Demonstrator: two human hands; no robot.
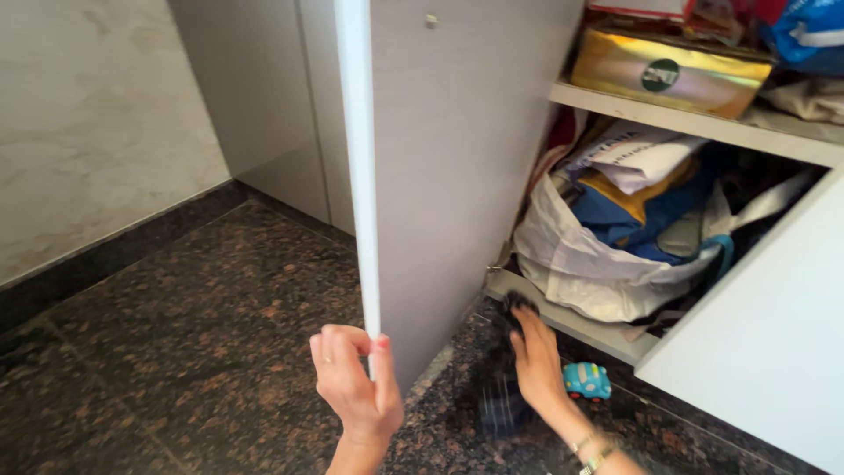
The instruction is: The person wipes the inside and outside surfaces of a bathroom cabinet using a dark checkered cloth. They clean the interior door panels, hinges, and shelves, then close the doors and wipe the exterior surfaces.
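My left hand (356,387) grips the lower edge of an open grey cabinet door (440,167), with fingers wrapped around its white edge. Low by the cabinet's base, my right hand (538,361) rests on a dark, blurred object (499,387) that lies on the floor; what the object is cannot be made out. Just right of that hand, a small blue toy car (586,380) sits on the floor. A bracelet shows on my right wrist.
The bottom shelf holds a white plastic bag (585,264) stuffed with blue and yellow cloth and papers. On the upper shelf (694,123) lies a gold box (668,70). A second white door (765,343) stands open at right. The floor is dark speckled granite (193,352).
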